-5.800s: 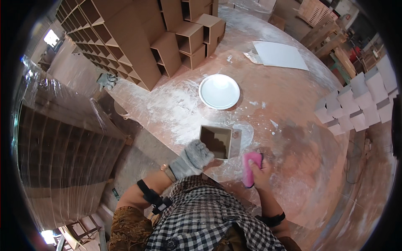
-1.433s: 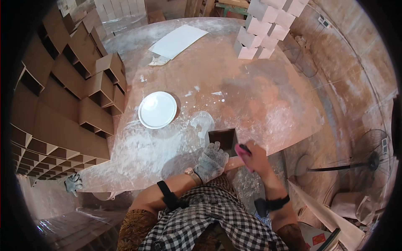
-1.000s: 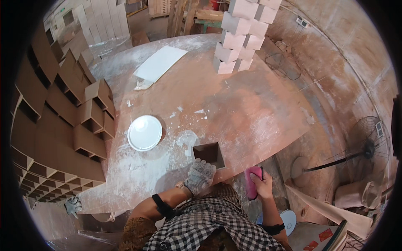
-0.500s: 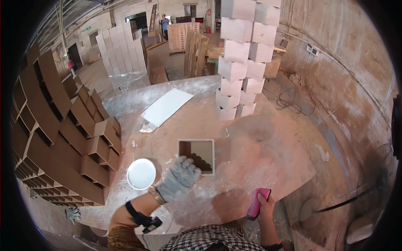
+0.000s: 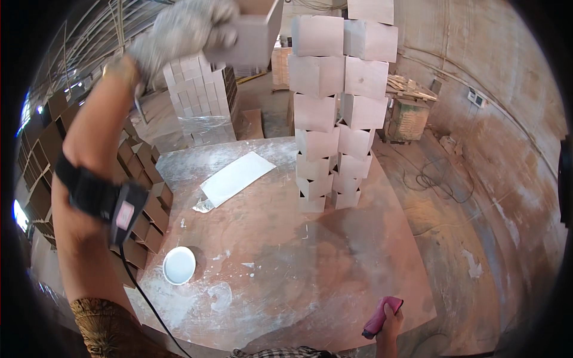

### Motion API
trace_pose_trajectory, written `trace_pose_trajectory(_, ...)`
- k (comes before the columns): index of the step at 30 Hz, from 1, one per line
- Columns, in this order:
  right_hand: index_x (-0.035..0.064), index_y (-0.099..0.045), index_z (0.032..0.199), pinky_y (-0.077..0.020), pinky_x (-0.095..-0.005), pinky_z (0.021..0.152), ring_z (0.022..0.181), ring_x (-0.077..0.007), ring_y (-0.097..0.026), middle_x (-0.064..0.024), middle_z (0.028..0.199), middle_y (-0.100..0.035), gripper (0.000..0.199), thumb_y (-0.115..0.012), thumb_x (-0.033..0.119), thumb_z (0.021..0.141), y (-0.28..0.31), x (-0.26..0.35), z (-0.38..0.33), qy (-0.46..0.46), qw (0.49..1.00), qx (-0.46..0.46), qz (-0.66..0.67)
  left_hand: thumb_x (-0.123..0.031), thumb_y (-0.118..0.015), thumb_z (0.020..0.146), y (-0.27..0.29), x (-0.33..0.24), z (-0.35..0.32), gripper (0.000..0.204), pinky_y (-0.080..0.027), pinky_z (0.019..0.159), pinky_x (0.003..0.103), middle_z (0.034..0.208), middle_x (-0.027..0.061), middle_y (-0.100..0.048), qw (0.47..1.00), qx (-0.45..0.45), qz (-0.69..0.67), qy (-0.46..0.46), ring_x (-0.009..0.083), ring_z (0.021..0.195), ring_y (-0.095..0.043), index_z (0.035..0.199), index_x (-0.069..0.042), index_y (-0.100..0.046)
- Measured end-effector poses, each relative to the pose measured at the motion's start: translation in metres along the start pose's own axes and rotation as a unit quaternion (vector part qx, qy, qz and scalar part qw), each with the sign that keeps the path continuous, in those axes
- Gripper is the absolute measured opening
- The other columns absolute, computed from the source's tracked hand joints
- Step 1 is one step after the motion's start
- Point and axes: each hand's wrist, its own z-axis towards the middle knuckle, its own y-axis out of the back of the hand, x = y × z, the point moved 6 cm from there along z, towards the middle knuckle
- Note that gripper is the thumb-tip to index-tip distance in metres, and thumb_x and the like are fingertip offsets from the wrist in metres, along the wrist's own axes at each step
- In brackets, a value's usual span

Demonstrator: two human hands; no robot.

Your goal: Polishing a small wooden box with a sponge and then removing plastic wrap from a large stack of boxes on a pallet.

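both hands are clamped shut: gloved left hand (image 5: 182, 30) grips a box (image 5: 253, 30) overhead, right hand (image 5: 391, 319) a pink block (image 5: 382, 316).

Cut off and hidden

My box (image 5: 253, 30) runs past the top edge; my gloved left hand (image 5: 182, 30) blurs; my right hand (image 5: 391, 319) hides the pink block's (image 5: 381, 316) lower end.

Left hand (image 5: 185, 27): wore a grey knit glove.
Box (image 5: 253, 30): was pale beige.
Sponge (image 5: 382, 315): was bright pink, in the right hand (image 5: 391, 319).
Bowl (image 5: 179, 265): was white.
Table (image 5: 334, 250): was reddish-brown, streaked with white dust.
Stacked blocks (image 5: 334, 101): were pale pinkish-white.
Sheet (image 5: 236, 179): was white.
Armband (image 5: 98, 197): was black.
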Motion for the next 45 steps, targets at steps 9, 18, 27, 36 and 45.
trace_pose_trajectory(9,0.0027,-0.055,0.118,-0.0481,-0.029,0.076,0.085,-0.0152,-0.058,-0.008,0.096,-0.062,0.036,-0.065,0.013,0.084,0.001,-0.016,0.06,-0.018,0.999,0.029,-0.02,-0.036,-0.07,0.069,0.036,-0.03,0.168,0.031,-0.046,0.067,0.036,0.076,0.0108,-0.066,0.99,-0.097,0.099,0.024,0.024,0.072,-0.061,0.079,-0.007,-0.066)
trace_pose_trajectory(18,0.0059,-0.055,0.103,-0.0405,-0.0293,0.045,0.048,-0.0148,-0.047,-0.0028,0.061,-0.051,0.016,-0.057,0.013,0.089,0.046,-0.072,0.094,-0.052,0.998,0.006,0.037,-0.04,-0.065,0.072,-0.016,-0.011,0.274,0.033,-0.048,0.077,0.038,0.09,0.013,-0.068,0.958,0.015,0.281,-0.05,0.0281,0.088,-0.064,0.089,-0.012,-0.071)
trace_pose_trajectory(27,0.0092,-0.051,0.087,-0.0355,-0.0322,0.037,0.039,-0.0164,-0.042,-0.003,0.051,-0.045,0.012,-0.054,0.02,0.091,0.044,-0.073,0.099,-0.048,0.999,0.004,0.023,-0.04,-0.062,0.075,-0.008,-0.006,0.279,0.036,-0.048,0.081,0.037,0.092,0.0136,-0.068,0.967,0.001,0.252,0.043,0.0291,0.091,-0.063,0.094,-0.01,-0.07)
trace_pose_trajectory(36,0.0115,-0.049,0.08,-0.0352,-0.031,0.037,0.04,-0.0153,-0.042,-0.002,0.05,-0.043,0.017,-0.054,0.023,0.091,0.033,-0.075,0.092,-0.091,0.995,-0.001,0.034,-0.032,-0.059,0.078,-0.03,0.054,0.327,0.029,-0.05,0.074,0.037,0.086,0.0147,-0.068,0.979,0.028,0.193,-0.063,0.0276,0.083,-0.065,0.086,-0.005,-0.07)
trace_pose_trajectory(45,0.012,-0.051,0.081,-0.0354,-0.0305,0.038,0.041,-0.014,-0.043,-0.0011,0.052,-0.044,0.015,-0.056,0.022,0.09,0.048,-0.092,0.098,-0.058,0.997,-0.029,0.029,-0.02,-0.052,0.078,-0.029,-0.005,0.32,0.021,-0.052,0.06,0.039,0.077,0.0128,-0.068,0.915,-0.091,0.394,0.018,0.0266,0.073,-0.067,0.078,-0.01,-0.07)
